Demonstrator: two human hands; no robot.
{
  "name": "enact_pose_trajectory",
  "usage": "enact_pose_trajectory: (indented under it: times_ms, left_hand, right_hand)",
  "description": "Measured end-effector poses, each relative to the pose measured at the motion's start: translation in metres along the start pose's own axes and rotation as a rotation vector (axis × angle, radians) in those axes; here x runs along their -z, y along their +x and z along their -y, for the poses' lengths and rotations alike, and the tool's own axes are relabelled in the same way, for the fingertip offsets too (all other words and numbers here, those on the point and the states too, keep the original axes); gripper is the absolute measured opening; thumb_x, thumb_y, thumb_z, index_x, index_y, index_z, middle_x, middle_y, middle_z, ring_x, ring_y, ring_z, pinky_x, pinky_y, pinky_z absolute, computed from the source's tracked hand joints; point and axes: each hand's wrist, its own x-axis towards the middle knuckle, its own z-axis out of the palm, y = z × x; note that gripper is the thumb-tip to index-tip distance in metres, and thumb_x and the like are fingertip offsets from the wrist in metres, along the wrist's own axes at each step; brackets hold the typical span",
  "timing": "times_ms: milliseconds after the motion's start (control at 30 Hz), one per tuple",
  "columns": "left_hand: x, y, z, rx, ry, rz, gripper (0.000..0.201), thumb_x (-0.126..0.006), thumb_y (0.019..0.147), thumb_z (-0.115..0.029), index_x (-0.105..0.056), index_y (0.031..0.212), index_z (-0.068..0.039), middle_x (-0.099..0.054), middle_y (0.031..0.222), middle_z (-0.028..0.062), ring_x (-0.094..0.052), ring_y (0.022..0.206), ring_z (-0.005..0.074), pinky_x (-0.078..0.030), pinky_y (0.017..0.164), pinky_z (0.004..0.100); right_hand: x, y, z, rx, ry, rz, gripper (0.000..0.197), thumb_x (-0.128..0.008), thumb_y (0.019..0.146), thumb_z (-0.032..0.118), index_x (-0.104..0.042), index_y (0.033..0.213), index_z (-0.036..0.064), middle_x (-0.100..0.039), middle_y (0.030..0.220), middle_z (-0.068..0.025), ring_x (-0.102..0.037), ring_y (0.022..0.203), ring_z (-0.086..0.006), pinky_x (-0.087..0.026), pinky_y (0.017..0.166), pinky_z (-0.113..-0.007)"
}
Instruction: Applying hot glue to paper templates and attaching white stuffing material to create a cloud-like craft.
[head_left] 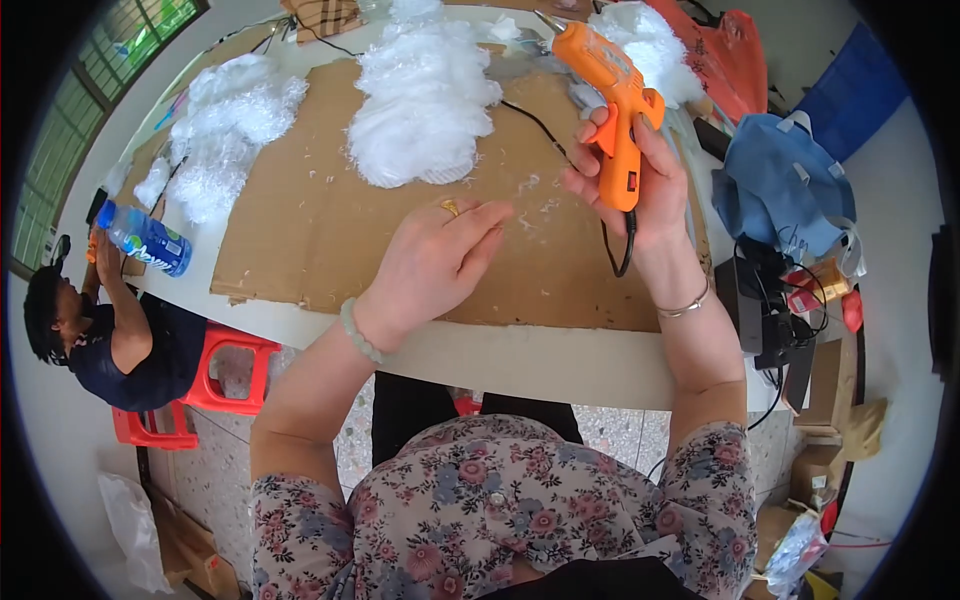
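An orange hot glue gun (610, 110) is held up in my right hand (650, 185), nozzle tilted to the far left. My fingers wrap its handle near the trigger, and a black cord hangs from the handle's end. My left hand (430, 260) is over the near part of a brown cardboard sheet (290, 220), its fingers curled together; whatever they may hold is hidden. Beyond that hand, a fluffy white fibre bundle (420, 110) lies on the cardboard. Thin strands, probably glue, are scattered across the sheet.
More white fibre (235, 110) lies at the left, and another white clump (650, 50) at the far right. A blue-labelled bottle (150, 240) stands near another person (110, 340) at the left. Blue bag (785, 180) and tangled cables (775, 290) sit right, with red stools (235, 365) below left.
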Motion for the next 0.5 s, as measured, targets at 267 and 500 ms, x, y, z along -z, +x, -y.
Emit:
enact_pose_trajectory:
  times_ms: [267,500]
  left_hand:
    - [-0.035,0.022,-0.047,0.347,-0.442,-0.073,0.032,-0.072,0.077,-0.016,-0.062,0.105,-0.003,-0.067,0.085,0.0123,-0.066,0.077,0.0242,-0.051,0.072,0.0318]
    - [-0.025,0.022,-0.064,0.322,-0.306,-0.239,0.026,-0.074,0.076,-0.018,-0.065,0.095,-0.001,-0.067,0.077,0.0107,-0.066,0.072,0.0226,-0.051,0.065,0.031]
  right_hand:
    - [-0.03,-0.019,0.008,0.004,0.184,0.083,0.031,-0.046,0.094,0.035,-0.053,0.107,0.0066,-0.054,0.098,-0.0065,-0.05,0.078,-0.0172,-0.048,0.069,-0.036]
    - [-0.038,-0.025,0.001,-0.034,0.188,0.064,0.032,-0.044,0.095,0.033,-0.052,0.107,0.005,-0.055,0.101,-0.0096,-0.051,0.078,-0.0185,-0.049,0.072,-0.037]
